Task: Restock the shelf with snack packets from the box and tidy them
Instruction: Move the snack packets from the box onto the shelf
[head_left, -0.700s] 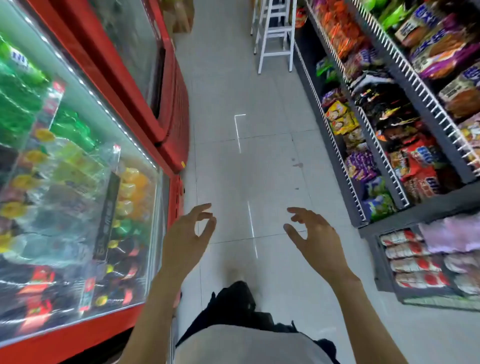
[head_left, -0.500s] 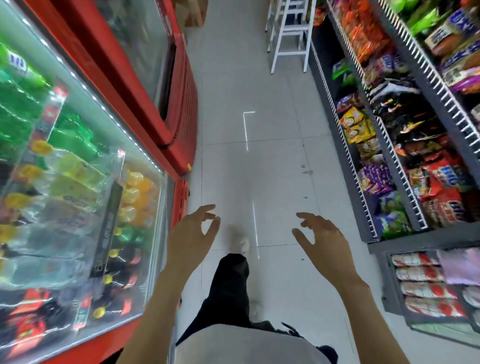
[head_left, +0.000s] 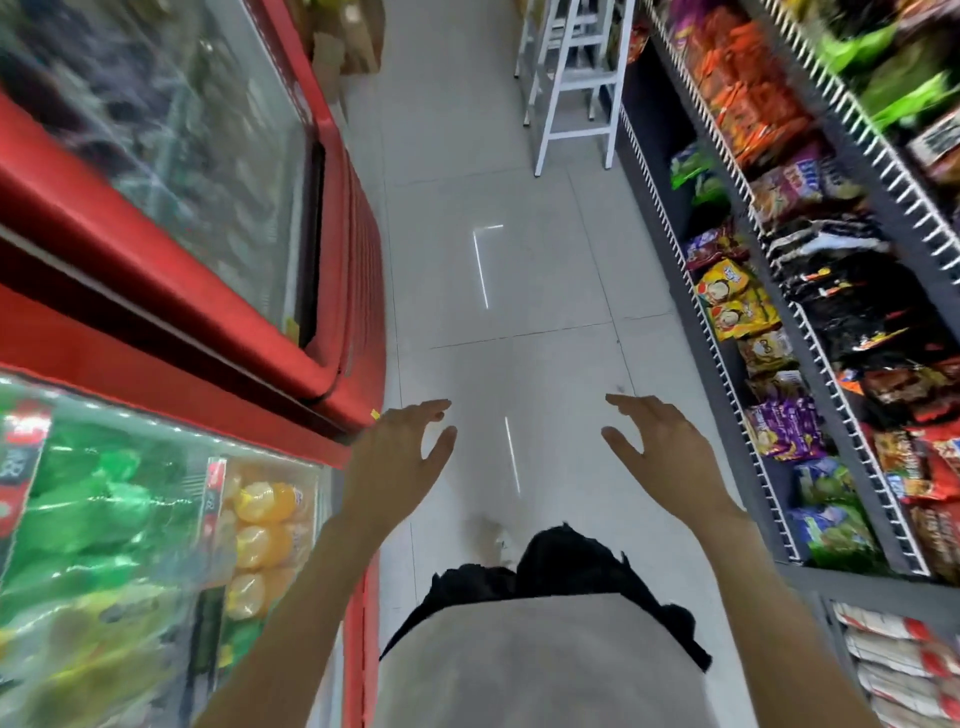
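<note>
I stand in a shop aisle. My left hand (head_left: 400, 457) and my right hand (head_left: 660, 447) hover in front of me over the tiled floor, fingers spread and relaxed, holding nothing. The dark snack shelf (head_left: 826, 395) runs along the right, its wire-fronted tiers full of coloured snack packets (head_left: 735, 301). Cardboard boxes (head_left: 348, 41) sit on the floor at the far end on the left; what is in them cannot be seen.
Red glass-topped chest coolers (head_left: 171, 249) with bottled drinks line the left side. A white step stool (head_left: 571, 88) stands in the aisle far ahead, next to the shelf. Grey floor tiles (head_left: 498, 291) run between them.
The view has moved forward along the aisle; the stool and far boxes are closer. Both hands stay raised and empty, with the fingers a little straighter.
</note>
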